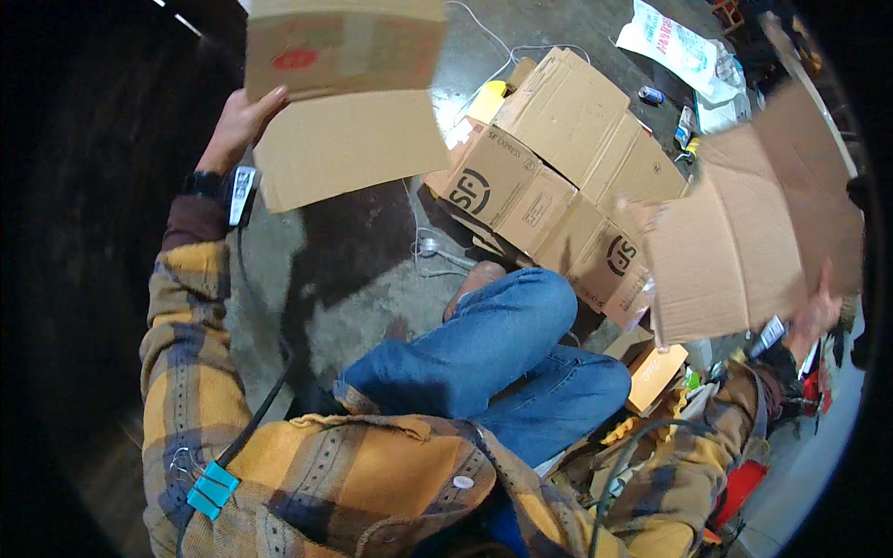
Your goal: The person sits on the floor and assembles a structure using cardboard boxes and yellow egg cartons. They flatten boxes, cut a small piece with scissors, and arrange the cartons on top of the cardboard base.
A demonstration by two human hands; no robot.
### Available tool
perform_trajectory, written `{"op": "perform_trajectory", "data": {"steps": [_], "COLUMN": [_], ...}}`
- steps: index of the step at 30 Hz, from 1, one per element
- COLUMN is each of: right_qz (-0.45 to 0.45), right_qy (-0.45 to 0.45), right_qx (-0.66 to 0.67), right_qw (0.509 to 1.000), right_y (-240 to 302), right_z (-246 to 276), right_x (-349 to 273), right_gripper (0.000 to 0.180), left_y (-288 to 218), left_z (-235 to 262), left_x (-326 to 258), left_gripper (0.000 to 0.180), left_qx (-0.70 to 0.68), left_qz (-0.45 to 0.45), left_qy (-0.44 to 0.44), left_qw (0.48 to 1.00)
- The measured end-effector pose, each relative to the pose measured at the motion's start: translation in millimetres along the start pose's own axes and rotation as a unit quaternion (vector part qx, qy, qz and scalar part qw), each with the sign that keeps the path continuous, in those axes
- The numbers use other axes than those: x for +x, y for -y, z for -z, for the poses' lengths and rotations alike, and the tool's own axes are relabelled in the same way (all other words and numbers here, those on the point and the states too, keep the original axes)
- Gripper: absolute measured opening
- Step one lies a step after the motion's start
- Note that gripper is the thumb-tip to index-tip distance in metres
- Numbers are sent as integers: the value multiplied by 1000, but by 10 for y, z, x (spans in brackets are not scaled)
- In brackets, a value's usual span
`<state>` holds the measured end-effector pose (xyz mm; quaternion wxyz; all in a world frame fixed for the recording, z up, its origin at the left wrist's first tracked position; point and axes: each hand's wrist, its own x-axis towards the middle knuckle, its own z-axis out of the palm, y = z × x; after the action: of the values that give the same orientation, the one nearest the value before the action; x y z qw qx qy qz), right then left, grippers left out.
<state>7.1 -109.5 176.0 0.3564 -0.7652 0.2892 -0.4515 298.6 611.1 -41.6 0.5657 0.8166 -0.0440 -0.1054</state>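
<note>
My left hand [244,121] is raised at the upper left, closed on the edge of a creased cardboard sheet [349,139]. Its thumb lies on the near face, by the fold; a red mark shows on the upper panel. Out at the right, my right hand [814,321] grips the lower edge of another cardboard piece [730,246], bent along several creases and blurred at its outer end. Some of those fingers are hidden or smeared. Between the two hands, flattened printed cardboard boxes [535,200] lie in a stack on the floor, touched by neither hand.
Behind the stack, a white plastic bag [668,39] and a small blue can [651,95] lie on the concrete floor [372,256]. A white cord [509,58] runs across it. Near my right knee is an orange box [657,377] among mixed scraps.
</note>
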Motion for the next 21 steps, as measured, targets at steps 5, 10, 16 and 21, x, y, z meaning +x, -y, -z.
{"op": "perform_trajectory", "data": {"steps": [5, 10, 16, 21], "right_qz": [101, 61, -21, -28], "right_qy": [-17, 46, -4, 0], "right_qx": [-154, -169, -203, -186], "right_qw": [983, 983, 979, 982], "right_y": [-251, -511, -714, -966], "right_z": [726, 874, 1190, 1422], "right_x": [111, -208, -397, -517], "right_gripper": [43, 41, 37, 36], "left_y": [237, -106, -953, -1425], "left_z": [39, -471, -1521, -2417], "left_x": [123, 362, 634, 884], "left_gripper": [34, 33, 27, 20], "left_qx": [73, 189, 548, 639], "left_qz": [59, -50, -141, -115], "left_qy": [-120, -107, -35, 85], "left_qw": [988, 975, 824, 756]}}
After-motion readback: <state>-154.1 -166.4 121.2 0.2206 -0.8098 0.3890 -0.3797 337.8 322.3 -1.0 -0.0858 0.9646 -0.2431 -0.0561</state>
